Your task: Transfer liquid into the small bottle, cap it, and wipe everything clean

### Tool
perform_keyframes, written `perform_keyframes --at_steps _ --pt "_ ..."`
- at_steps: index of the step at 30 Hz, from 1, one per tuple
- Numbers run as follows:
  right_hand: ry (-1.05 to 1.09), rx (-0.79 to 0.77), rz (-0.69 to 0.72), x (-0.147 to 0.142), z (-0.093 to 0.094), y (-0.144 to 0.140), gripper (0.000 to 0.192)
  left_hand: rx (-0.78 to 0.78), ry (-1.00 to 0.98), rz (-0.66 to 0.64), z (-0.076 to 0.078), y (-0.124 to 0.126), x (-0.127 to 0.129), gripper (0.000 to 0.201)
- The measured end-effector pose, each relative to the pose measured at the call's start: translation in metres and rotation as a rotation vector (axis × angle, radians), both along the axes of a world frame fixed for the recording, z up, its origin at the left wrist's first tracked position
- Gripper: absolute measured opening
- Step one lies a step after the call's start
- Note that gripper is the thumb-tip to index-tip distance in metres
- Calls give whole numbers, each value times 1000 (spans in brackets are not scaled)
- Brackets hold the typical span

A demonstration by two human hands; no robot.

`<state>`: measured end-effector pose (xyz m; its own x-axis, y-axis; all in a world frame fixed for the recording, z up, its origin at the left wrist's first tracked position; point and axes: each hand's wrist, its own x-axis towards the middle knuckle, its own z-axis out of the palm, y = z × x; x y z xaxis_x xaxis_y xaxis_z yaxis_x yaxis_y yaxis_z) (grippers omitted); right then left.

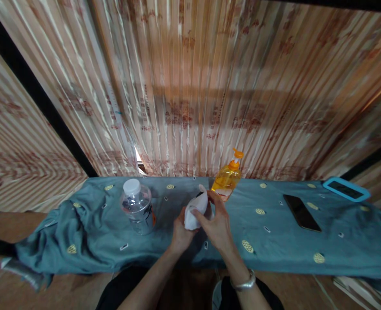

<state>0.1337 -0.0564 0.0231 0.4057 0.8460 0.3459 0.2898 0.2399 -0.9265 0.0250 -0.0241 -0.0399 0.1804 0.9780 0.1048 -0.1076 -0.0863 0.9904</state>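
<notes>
Both of my hands meet over the middle of a blue-green patterned cloth [274, 241] spread on a low surface. My left hand [180, 234] grips a white crumpled cloth [195, 211] from below. My right hand [218, 224] closes over the same white cloth from the right, with a small dark thing partly hidden inside it. A silver bracelet [246, 282] circles my right wrist. A clear plastic bottle [137, 206] with a white cap stands just left of my hands. An orange pump bottle [227, 178] stands right behind them.
A black phone [302, 212] lies flat on the cloth to the right. A device in a light blue case [347, 188] rests at the far right edge. Striped curtains [190, 86] hang close behind. The cloth bunches at the left end [54, 241].
</notes>
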Motion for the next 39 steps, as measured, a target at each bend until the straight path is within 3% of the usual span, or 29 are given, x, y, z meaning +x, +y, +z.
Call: perform_keyframes --at_steps 6,11,14,19,24,30,35,39 --pt "-30 -77 81 -6 -9 18 30 -41 8 22 -15 -1 6 49" --pt "42 -73 369 21 -16 20 36 42 78 -44 -7 0 4 49" --pt "114 -80 457 36 -22 18 41 46 84 -95 -1 0 4 47" --pt "136 -84 400 24 -25 14 46 70 60 -91 -10 1 6 40" --pt "189 -81 259 4 -23 17 34 24 91 -43 -18 0 6 55" --pt "359 -163 386 29 -39 21 30 60 111 -67 -7 -1 4 53" --pt "497 -209 344 39 -55 24 29 62 95 -98 -6 -1 3 46" --pt "522 -205 320 36 -49 34 32 76 79 -99 -9 -1 3 53"
